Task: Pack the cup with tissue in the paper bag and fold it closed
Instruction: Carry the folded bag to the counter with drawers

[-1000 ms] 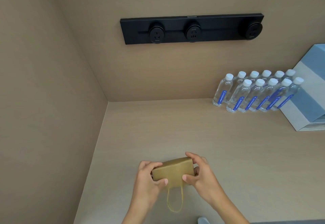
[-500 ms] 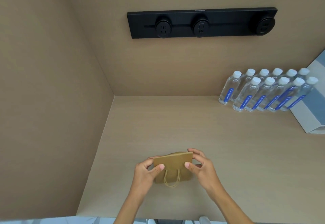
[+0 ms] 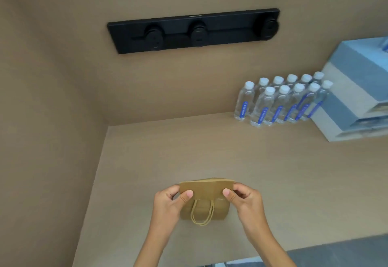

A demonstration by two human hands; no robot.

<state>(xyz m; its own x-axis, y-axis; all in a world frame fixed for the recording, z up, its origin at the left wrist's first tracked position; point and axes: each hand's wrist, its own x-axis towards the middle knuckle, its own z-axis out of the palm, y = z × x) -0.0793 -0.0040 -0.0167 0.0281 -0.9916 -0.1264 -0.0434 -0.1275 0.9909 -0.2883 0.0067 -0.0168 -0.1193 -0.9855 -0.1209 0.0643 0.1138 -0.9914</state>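
A small brown paper bag stands on the beige table near its front edge. Its top is folded over toward me into a flap, and its twisted paper handles hang down the front. My left hand pinches the left end of the flap between thumb and fingers. My right hand pinches the right end the same way. The cup and the tissue are hidden from view.
Several water bottles with white caps stand at the back right, next to stacked blue and white boxes. A black socket strip hangs on the back wall. A side wall closes the left.
The bag has turned more upright, with the folded flap now facing me. Both hands have shifted from the bag's sides to the flap's ends. The camera has tilted.
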